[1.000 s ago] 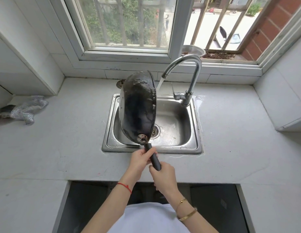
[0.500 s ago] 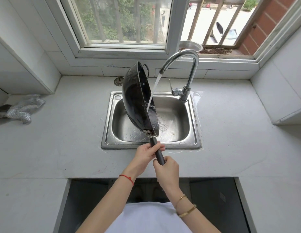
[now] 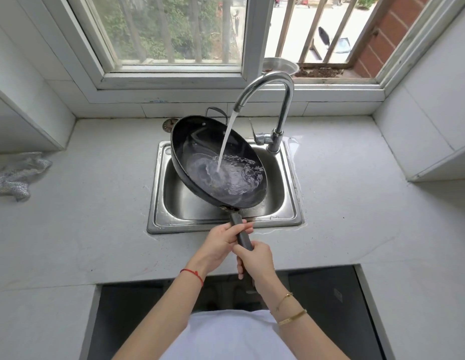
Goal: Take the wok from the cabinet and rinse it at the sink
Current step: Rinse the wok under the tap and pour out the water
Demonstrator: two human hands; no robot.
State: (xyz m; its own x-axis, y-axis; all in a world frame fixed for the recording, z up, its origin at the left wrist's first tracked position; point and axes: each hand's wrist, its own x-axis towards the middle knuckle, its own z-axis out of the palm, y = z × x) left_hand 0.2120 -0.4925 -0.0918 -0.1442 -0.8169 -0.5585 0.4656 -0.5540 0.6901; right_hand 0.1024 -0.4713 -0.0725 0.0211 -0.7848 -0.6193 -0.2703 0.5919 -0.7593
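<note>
Gripping the dark handle (image 3: 242,236) from both sides, the left hand (image 3: 221,242) wraps its fingers round the upper part while the right hand (image 3: 257,259) clasps the lower end just behind it, the two hands touching. The wok (image 3: 200,152) hangs over the steel sink (image 3: 288,206), tilted so its open face turns up and toward 3 o'clock, its far rim toward 11 o'clock and its handle toward 6 o'clock. A stream of water (image 3: 226,141) falls from the curved tap (image 3: 278,105), which stands at the sink's 1 o'clock corner, and lands inside the wok, where a shallow pool swirls and bubbles against the lower wall. The sink basin beneath holds no dishes that can be seen; its floor is mostly hidden by the wok. On the white counter (image 3: 356,216), well away at 9 o'clock, lies a crumpled grey cloth (image 3: 17,175). A metal bowl (image 3: 279,66) sits on the window ledge at 12 o'clock; its contents are unclear.
</note>
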